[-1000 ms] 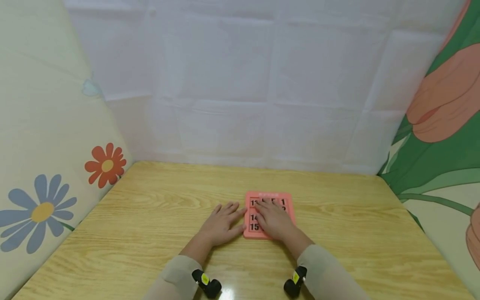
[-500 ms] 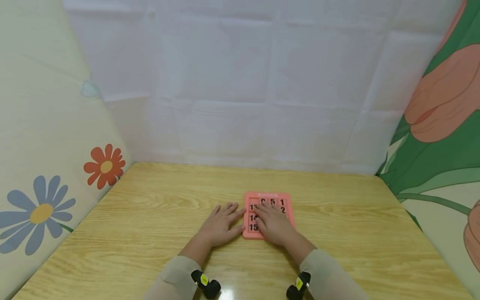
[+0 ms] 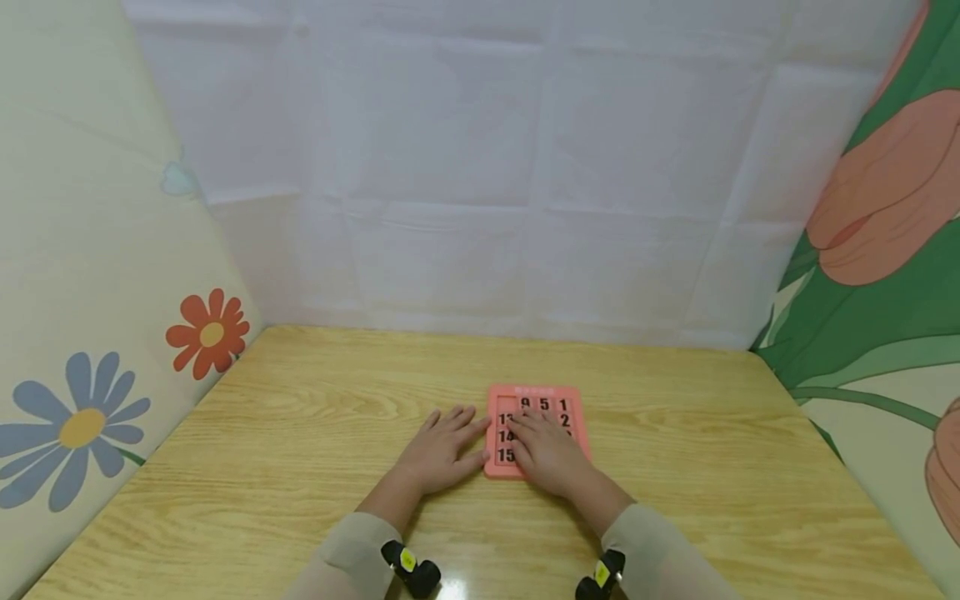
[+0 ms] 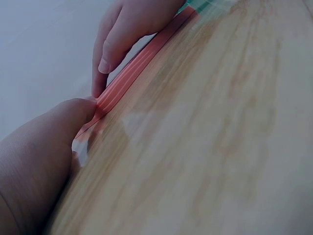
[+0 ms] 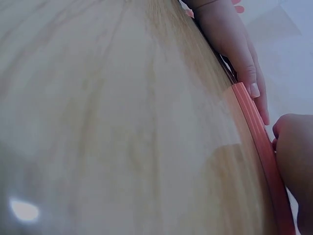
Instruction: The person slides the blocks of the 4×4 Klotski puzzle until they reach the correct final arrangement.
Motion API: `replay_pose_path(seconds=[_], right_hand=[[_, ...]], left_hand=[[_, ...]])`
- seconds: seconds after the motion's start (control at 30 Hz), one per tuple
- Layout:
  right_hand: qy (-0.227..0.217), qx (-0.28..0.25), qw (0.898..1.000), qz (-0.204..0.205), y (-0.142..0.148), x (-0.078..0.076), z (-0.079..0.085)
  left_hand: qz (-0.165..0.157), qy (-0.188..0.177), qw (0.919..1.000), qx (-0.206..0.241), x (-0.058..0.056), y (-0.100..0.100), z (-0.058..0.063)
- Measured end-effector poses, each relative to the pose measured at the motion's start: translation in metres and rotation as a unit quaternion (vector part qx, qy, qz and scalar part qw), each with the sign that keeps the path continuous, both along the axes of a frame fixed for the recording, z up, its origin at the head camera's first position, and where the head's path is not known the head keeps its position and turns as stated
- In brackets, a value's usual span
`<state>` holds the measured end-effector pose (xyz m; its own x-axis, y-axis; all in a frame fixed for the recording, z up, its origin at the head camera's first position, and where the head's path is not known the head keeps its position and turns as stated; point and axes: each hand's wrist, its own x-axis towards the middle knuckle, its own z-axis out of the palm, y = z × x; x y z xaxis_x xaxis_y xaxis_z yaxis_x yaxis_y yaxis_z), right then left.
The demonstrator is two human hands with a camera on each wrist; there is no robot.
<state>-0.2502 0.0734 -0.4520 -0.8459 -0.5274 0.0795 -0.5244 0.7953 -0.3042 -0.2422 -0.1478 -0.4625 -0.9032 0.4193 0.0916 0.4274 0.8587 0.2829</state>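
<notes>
A pink number sliding puzzle (image 3: 496, 472) lies flat on the table, its tiles bearing black numerals such as 9, 5, 1 and 2. My left hand (image 3: 442, 454) rests at the puzzle's left side, fingers spread, with the thumb tip right at the frame's edge in the left wrist view. Over the tiles lies my right hand (image 3: 551, 450), fingertips on the tiles near 13, hiding much of the middle and lower rows. The top-left slot shows no tile, and 13, 14 and 15 run down the left column. In the right wrist view the puzzle's side (image 5: 261, 142) passes under both hands.
The wood-grain table (image 3: 300, 400) extends around the puzzle on all sides. A white cloth (image 3: 450, 167) hangs behind it, with flower-printed cloths at left and right. Small black cameras (image 3: 411, 569) are strapped at both sleeves.
The 13 tile has slid down out of the top-left slot, with my right fingertips moving slightly toward me. The 9 and 5 have come into sight. My left hand has stayed in place.
</notes>
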Motion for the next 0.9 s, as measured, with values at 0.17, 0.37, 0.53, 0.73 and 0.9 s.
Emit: replay_pose_path(seconds=[0.17, 0.37, 0.53, 0.73, 0.9], right_hand=[[0.003, -0.004, 1.0, 0.002, 0.0, 0.0, 0.0], [0.011, -0.017, 1.0, 0.002, 0.002, 0.002, -0.001], [0.007, -0.034, 0.999, -0.003, 0.004, 0.001, 0.0], [0.002, -0.028, 0.999, -0.033, 0.006, -0.006, -0.002], [0.009, -0.02, 0.998, -0.051, 0.008, -0.011, -0.002]], left_hand=[[-0.001, 0.002, 1.0, 0.0, 0.0, 0.0, 0.0], [0.0, 0.001, 1.0, -0.001, 0.0, 0.0, 0.0], [0.002, -0.002, 1.0, -0.001, 0.0, 0.0, 0.001], [0.004, -0.006, 1.0, -0.001, 0.001, 0.001, 0.003], [0.003, -0.005, 1.0, -0.001, 0.001, 0.001, 0.002]])
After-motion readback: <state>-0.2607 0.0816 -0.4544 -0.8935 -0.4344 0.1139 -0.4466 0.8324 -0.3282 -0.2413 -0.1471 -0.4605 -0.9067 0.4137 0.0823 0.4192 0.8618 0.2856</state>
